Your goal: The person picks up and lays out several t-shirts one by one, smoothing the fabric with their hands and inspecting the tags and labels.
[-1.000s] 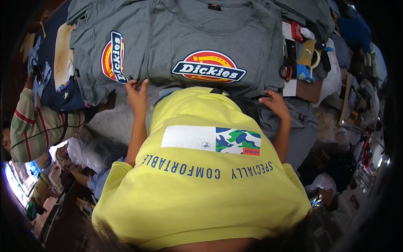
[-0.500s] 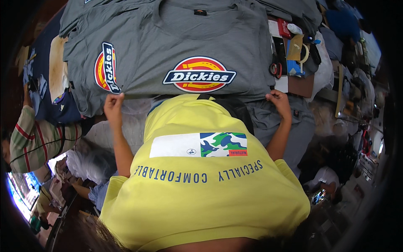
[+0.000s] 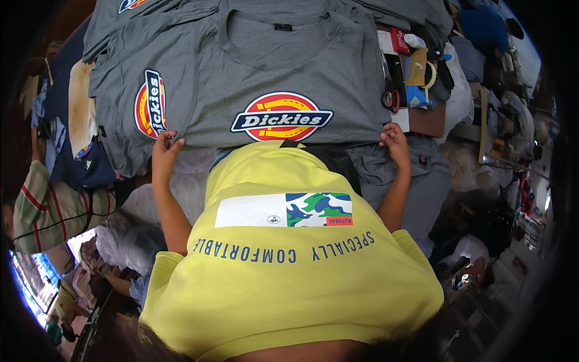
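Observation:
A grey T-shirt (image 3: pixel 208 108) lies spread in front of me with its neckline away from me. A red, yellow and dark blue printed emblem (image 3: pixel 282 128) sits in its middle near the close edge. My left hand (image 3: pixel 164 151) is at the left part of that edge, below a second, sideways emblem (image 3: pixel 149 104). Its thumb and fingers are apart. At the right end of the same edge is my right hand (image 3: pixel 395 143), its fingers loosely spread by the fabric. I see nothing gripped in either hand.
Right of the shirt lie scissors (image 3: pixel 391 100) with red and black handles, a tape roll (image 3: pixel 430 75), a red box (image 3: pixel 398 41) and a brown board (image 3: pixel 427 120). More grey garments (image 3: pixel 422 175) hang at the near right. A person in a checked garment (image 3: pixel 57 211) is at left.
Both hands have loosened from pinching the shirt's near edge, and their fingers have spread. The near edge lies slightly closer to me, and the whole scene has shifted a little left.

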Tool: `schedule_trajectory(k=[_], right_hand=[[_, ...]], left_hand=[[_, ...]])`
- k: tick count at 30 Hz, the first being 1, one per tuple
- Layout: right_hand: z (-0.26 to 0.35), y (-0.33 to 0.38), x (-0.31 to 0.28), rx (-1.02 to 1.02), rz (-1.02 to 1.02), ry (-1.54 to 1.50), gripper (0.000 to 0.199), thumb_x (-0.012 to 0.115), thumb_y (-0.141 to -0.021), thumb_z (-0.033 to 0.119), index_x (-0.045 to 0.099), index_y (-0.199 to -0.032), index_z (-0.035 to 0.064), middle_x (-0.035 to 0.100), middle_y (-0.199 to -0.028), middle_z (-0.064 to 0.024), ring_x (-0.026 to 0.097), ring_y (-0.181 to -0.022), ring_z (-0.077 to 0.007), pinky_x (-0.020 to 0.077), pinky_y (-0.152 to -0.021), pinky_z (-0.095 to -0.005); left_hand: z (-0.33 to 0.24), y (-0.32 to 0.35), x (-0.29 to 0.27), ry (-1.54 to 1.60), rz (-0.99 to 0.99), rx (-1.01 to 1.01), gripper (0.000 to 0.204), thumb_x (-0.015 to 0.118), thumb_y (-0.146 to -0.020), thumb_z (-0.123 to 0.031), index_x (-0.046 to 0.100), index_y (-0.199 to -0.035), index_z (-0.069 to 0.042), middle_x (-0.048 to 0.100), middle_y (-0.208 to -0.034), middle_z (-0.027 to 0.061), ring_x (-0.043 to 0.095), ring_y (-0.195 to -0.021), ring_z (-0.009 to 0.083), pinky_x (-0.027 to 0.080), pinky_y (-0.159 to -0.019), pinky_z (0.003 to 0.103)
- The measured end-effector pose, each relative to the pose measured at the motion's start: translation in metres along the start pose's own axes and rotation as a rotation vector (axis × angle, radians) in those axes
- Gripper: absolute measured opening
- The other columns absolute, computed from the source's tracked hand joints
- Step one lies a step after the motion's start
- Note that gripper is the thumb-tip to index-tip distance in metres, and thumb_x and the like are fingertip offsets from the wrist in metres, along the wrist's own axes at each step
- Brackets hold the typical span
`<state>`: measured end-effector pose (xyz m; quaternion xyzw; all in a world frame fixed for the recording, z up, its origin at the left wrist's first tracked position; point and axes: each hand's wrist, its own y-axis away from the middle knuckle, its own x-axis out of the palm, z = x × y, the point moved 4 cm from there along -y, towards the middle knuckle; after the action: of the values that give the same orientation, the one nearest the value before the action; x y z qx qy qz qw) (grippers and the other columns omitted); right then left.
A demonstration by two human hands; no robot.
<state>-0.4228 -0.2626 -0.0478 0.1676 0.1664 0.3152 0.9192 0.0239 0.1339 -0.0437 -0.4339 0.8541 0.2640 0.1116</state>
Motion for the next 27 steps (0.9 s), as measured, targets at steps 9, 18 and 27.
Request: schedule_trajectory(k=[9, 18, 27], right_hand=[[0.000, -0.008, 0.005, 0.147, -0.281, 0.587, 0.023, 0.059, -0.075, 0.003, 0.049, -0.095, 0.0085, 0.052, -0.071, -0.0027, 0.051, -0.068, -0.0153, 0.0429, -0.063, -0.0303], [0.106, -0.075, 0.047, -0.477, -0.315, 0.791, 0.034, 0.065, -0.073, 0.016, 0.054, -0.104, 0.0075, 0.056, -0.099, -0.0124, 0.053, -0.093, -0.0299, 0.0411, -0.080, -0.0383], [0.182, -0.222, 0.120, -0.648, -0.123, 1.141, 0.046, 0.066, -0.070, 0.041, 0.059, -0.107, 0.0145, 0.060, -0.104, -0.0077, 0.047, -0.108, -0.0247, 0.0312, -0.091, -0.0452]], left_hand=[[-0.095, -0.031, 0.003, -0.236, 0.059, 0.251, 0.021, 0.062, -0.079, -0.014, 0.057, -0.094, 0.000, 0.056, -0.088, 0.0045, 0.053, -0.080, 0.0111, 0.043, -0.071, 0.025], [-0.187, -0.154, 0.091, -0.897, -0.005, 1.083, 0.030, 0.060, -0.078, -0.019, 0.057, -0.107, -0.022, 0.038, -0.129, 0.0075, 0.033, -0.120, 0.0315, 0.032, -0.097, 0.042], [-0.241, -0.219, 0.108, -0.935, 0.535, 0.940, 0.021, 0.065, -0.073, -0.020, 0.052, -0.080, -0.005, 0.054, -0.097, 0.0077, 0.051, -0.090, 0.0243, 0.040, -0.077, 0.037]])
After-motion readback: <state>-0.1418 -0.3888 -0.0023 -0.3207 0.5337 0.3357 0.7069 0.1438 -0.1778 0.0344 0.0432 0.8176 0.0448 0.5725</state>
